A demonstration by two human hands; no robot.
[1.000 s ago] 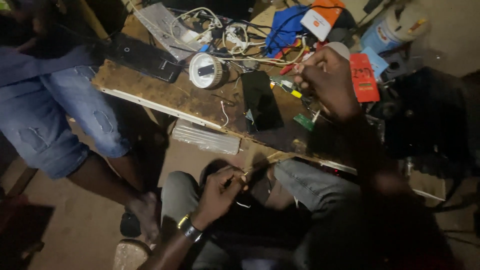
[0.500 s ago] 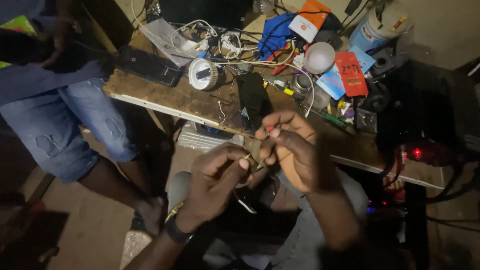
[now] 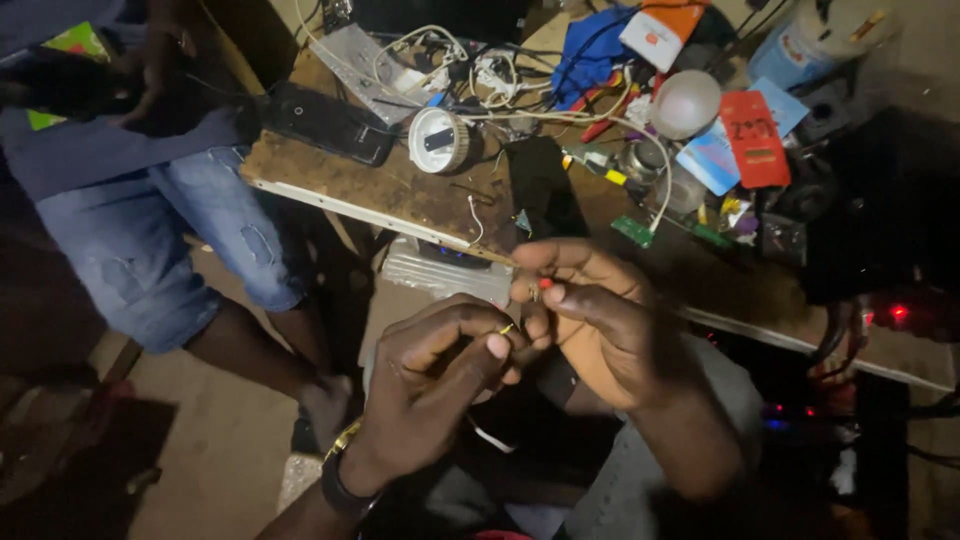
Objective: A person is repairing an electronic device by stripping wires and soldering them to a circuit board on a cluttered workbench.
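We have brought both hands together low in the middle of the frame, in front of the worktop (image 3: pixel 360 190); a second ago the right hand was still up among the clutter at the upper right, and the left waited alone over the lap. Now the right hand (image 3: pixel 600 330) pinches a small red-tipped piece (image 3: pixel 545 284) between thumb and forefinger, while the left hand (image 3: pixel 440 385) closes its grip on a thin yellowish wire end (image 3: pixel 507 328), just beside the red tip. We judge that the part has been fetched and the fine work on it is starting.

The worktop is a worn wooden board crowded with white cables (image 3: pixel 440 45), a round white device (image 3: pixel 438 140), a dark phone (image 3: pixel 545 185), a pale bulb (image 3: pixel 685 103) and a red card (image 3: pixel 755 140). The room is dim. Another person in denim shorts (image 3: pixel 160 250) stands at the upper left.
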